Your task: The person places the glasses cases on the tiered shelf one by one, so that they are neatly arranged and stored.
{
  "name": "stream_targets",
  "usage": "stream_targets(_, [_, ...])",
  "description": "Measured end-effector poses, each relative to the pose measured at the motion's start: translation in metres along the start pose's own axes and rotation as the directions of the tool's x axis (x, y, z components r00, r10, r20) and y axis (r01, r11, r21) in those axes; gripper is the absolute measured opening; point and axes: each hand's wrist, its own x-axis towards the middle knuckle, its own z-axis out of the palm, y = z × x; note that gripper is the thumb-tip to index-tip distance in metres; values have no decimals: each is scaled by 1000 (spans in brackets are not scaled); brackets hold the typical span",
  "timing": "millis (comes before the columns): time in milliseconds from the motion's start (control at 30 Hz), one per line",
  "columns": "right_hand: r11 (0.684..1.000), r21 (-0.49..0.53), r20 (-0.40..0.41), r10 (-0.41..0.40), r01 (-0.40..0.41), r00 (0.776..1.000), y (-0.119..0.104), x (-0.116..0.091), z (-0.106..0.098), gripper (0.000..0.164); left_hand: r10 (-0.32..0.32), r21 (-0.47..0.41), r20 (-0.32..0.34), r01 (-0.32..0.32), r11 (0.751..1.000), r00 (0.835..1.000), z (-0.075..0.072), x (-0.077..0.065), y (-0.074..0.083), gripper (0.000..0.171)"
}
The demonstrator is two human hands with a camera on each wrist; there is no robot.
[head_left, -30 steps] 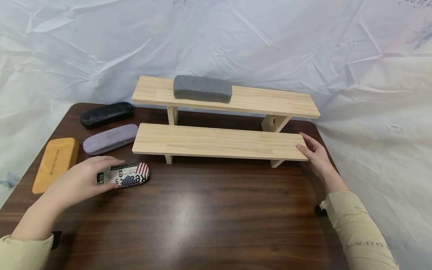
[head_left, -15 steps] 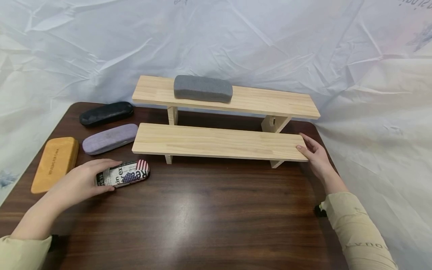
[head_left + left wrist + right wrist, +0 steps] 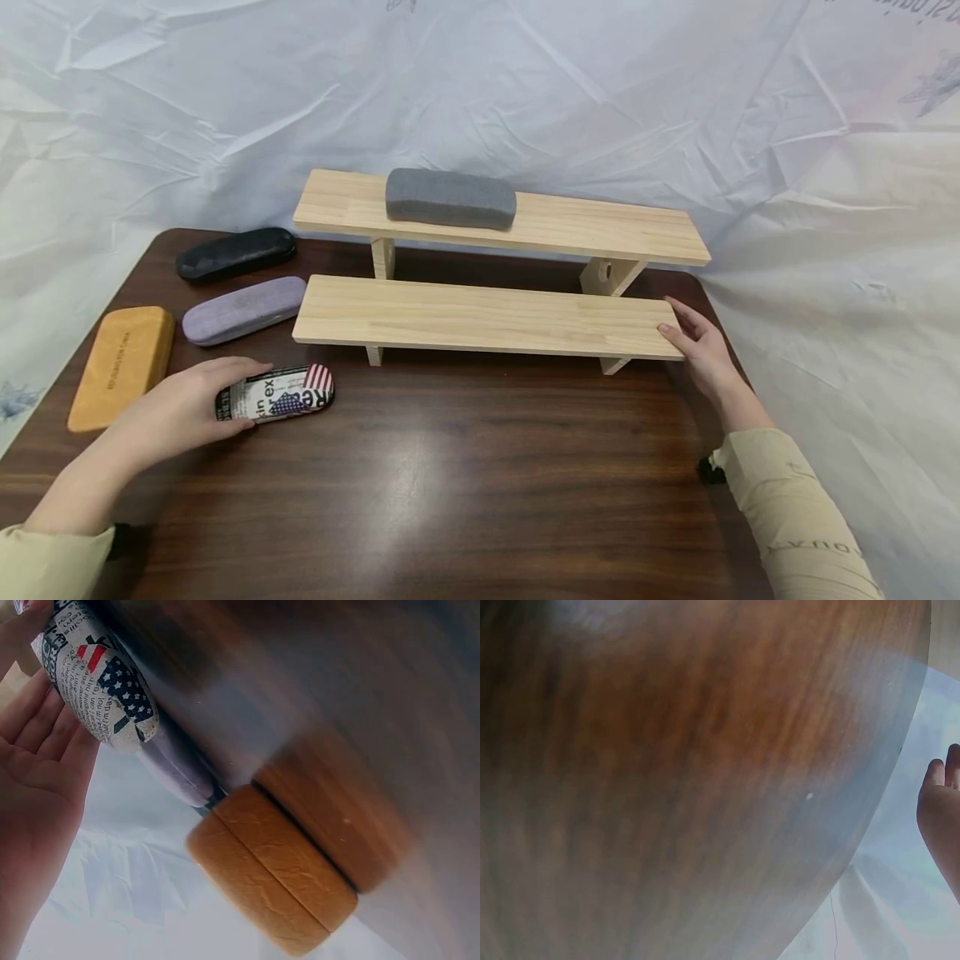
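Observation:
My left hand [image 3: 180, 410] holds a glasses case [image 3: 288, 395] with a newsprint and American-flag pattern, at the table's left. Its thumb lies along the near side and its fingers along the far side; the case's left end is hidden by the hand. In the left wrist view the patterned case [image 3: 101, 686] sits between thumb and fingers. My right hand [image 3: 703, 354] grips the right end of the lower plank [image 3: 480, 318] of a two-tier wooden shelf, thumb on top. A grey glasses case [image 3: 450, 200] lies on the upper plank [image 3: 607, 227], left of its middle.
Left of the shelf, a black glasses case [image 3: 236, 253] and a lavender one [image 3: 243, 311] lie on the dark wooden table [image 3: 465, 483]. A mustard-yellow case [image 3: 123, 362] rests by the left edge. White crinkled sheeting [image 3: 525, 92] hangs behind the table.
My left thumb has drawn back slightly along the patterned case, which has shifted only a little. The right hand and the shelf have stayed in place.

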Motion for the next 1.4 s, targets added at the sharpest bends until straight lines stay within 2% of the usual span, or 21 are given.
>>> stream_targets(133, [1000,1,-2,-7,7,1000,1,1,0,69,22,-4,27,-22,1000,999,-1,0,7,71])
stream_targets(267, [1000,-9,-3,-9,9,1000,1,1,0,70,46,4,26,-46,999,999,-1,0,17,71])
stream_targets(533, [1000,-23,0,-9,9,1000,2,1,0,71,112,20,-24,-111,994,993,-4,3,39,69])
stream_targets(767, [1000,-23,0,-10,10,1000,3,2,0,69,200,29,-70,-198,980,977,-7,13,56,70])
stream_targets(967, [1000,-18,3,-10,10,1000,2,2,2,66,262,25,-86,-261,965,961,-10,27,72,68])
stream_targets(1167, [999,-34,-4,-3,3,1000,1,1,4,71,326,25,-107,-325,945,939,-10,47,90,69])
stream_targets(1400, [1000,-17,0,-13,13,1000,1,0,3,69,390,-15,-89,-392,920,917,-8,73,112,66])
